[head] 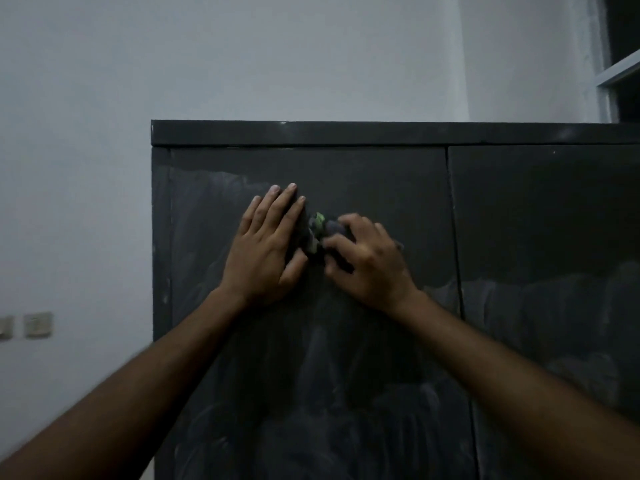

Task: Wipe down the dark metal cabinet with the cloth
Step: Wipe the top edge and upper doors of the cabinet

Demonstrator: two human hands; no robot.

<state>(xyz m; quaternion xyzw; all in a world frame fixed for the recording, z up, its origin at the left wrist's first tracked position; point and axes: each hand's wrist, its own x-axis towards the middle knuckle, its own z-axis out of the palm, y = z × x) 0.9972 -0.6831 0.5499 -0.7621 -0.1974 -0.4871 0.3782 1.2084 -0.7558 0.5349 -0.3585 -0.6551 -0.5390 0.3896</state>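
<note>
The dark metal cabinet [381, 174] fills the middle and right of the head view, its two doors streaked with pale dust smears. A small dark cloth [317, 233] with green patches is bunched against the upper part of the left door. My right hand [367, 258] is curled over the cloth's right side and grips it. My left hand [268, 244] lies flat on the door, fingers together and pointing up, its edge touching the cloth's left side. Most of the cloth is hidden under both hands.
A pale wall [86, 168] lies to the left of the cabinet, with two wall switches [36, 323] low on it. A white frame edge [620, 71] and a dark opening sit at the top right. The seam between the doors [455, 237] runs just right of my right hand.
</note>
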